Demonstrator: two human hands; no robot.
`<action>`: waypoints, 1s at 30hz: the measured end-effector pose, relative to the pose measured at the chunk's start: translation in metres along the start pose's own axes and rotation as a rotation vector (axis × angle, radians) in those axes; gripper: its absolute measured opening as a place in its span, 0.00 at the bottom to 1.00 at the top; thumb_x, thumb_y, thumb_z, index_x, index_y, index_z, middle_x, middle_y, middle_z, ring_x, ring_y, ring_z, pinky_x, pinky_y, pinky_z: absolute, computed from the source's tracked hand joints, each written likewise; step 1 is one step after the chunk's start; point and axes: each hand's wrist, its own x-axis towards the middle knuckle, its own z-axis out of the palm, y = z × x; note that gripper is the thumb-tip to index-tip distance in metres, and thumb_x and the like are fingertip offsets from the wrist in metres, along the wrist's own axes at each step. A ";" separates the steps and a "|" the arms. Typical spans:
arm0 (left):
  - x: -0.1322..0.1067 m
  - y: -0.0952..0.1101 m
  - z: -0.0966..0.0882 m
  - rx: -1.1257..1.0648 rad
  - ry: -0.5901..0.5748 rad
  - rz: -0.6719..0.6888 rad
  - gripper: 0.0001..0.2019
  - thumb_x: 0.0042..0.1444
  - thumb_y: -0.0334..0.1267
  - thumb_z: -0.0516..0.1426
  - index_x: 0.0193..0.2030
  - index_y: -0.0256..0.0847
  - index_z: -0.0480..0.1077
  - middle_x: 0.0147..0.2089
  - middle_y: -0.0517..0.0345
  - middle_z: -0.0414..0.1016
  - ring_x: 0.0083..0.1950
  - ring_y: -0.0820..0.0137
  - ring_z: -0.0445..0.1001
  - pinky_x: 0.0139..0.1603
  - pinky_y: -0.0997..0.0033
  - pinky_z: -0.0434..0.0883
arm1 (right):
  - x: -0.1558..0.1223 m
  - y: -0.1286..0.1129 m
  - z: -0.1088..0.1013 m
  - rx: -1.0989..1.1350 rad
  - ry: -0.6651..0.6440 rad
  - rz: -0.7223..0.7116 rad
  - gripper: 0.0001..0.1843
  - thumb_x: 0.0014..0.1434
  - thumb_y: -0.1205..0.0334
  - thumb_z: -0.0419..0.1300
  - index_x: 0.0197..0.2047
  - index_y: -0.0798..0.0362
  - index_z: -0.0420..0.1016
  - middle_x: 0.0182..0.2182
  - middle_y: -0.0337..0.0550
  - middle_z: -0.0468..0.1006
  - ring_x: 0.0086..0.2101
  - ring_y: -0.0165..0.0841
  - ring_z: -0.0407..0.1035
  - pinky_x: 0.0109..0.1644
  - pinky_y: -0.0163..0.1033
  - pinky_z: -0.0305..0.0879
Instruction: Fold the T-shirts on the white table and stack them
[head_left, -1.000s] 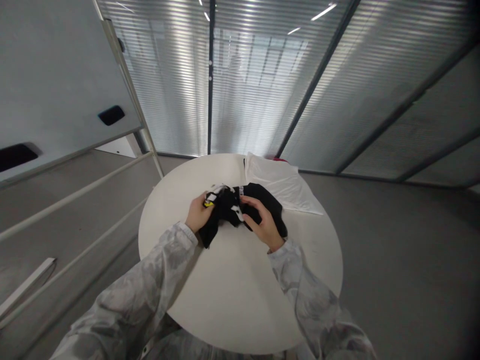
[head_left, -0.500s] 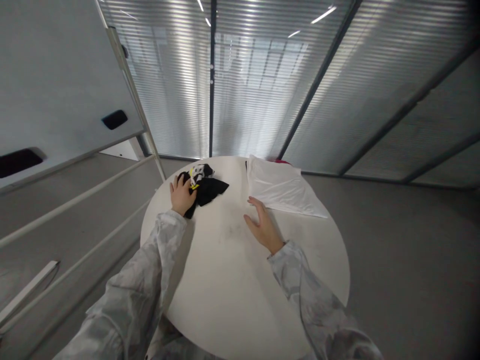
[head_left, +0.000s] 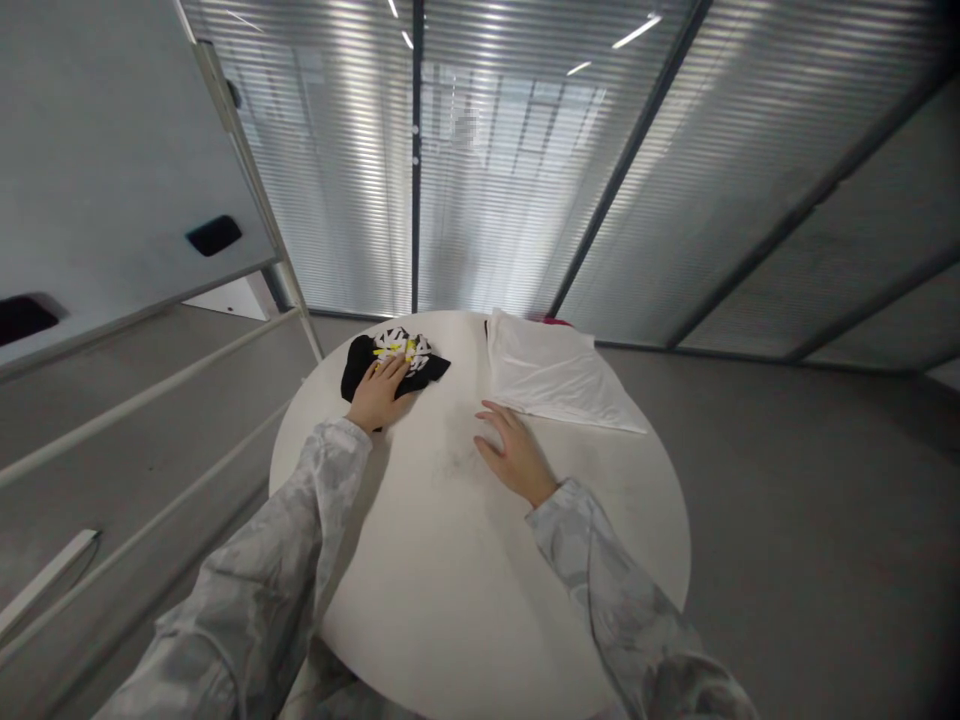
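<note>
On the far left of the round white table (head_left: pixel 450 540) lies a crumpled black cloth (head_left: pixel 357 362) with a white and yellow print, perhaps a garment. My left hand (head_left: pixel 381 393) rests flat on its near side, fingers stretched over the print and covering part of it. A folded white cloth (head_left: pixel 551 365) lies at the far right of the table. Just short of its near left corner is my right hand (head_left: pixel 516 455), fingers apart and holding nothing, low over the tabletop.
A bit of red material (head_left: pixel 556 322) shows behind the white cloth. At the left stands a white board (head_left: pixel 112 150) on a frame with pale rails (head_left: pixel 150 400). Ribbed translucent panels (head_left: pixel 487 200) rise behind the table. Grey floor (head_left: pixel 787 500) lies to the right.
My left hand has shifted right on the black cloth, which now lies more spread out with more of its print showing. My right hand is nearly unmoved. The view has moved slightly.
</note>
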 end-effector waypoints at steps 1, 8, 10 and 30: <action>0.001 0.000 -0.001 -0.016 0.024 -0.012 0.34 0.71 0.50 0.56 0.81 0.42 0.63 0.84 0.45 0.59 0.84 0.51 0.58 0.86 0.46 0.50 | 0.000 0.000 0.000 -0.009 -0.007 -0.001 0.19 0.72 0.60 0.61 0.64 0.47 0.75 0.71 0.54 0.72 0.70 0.47 0.67 0.77 0.61 0.62; -0.010 -0.006 -0.015 -0.031 0.213 -0.313 0.39 0.62 0.58 0.66 0.76 0.45 0.69 0.78 0.39 0.67 0.80 0.38 0.61 0.79 0.34 0.59 | -0.001 0.002 0.003 -0.046 -0.030 -0.004 0.22 0.71 0.60 0.62 0.67 0.49 0.73 0.72 0.55 0.71 0.71 0.48 0.66 0.77 0.62 0.62; -0.013 -0.011 -0.018 -0.037 0.150 -0.335 0.37 0.61 0.58 0.67 0.73 0.44 0.71 0.75 0.38 0.71 0.76 0.38 0.68 0.75 0.38 0.66 | -0.001 0.002 0.004 -0.056 -0.036 -0.015 0.23 0.71 0.60 0.62 0.68 0.49 0.72 0.72 0.55 0.71 0.71 0.48 0.65 0.77 0.62 0.62; -0.012 0.018 -0.038 -1.199 -0.297 -0.096 0.20 0.49 0.50 0.75 0.42 0.37 0.86 0.40 0.49 0.88 0.40 0.59 0.86 0.47 0.62 0.81 | 0.003 -0.004 0.019 -0.013 0.035 -0.032 0.24 0.65 0.64 0.65 0.63 0.50 0.80 0.58 0.55 0.85 0.59 0.50 0.78 0.70 0.58 0.72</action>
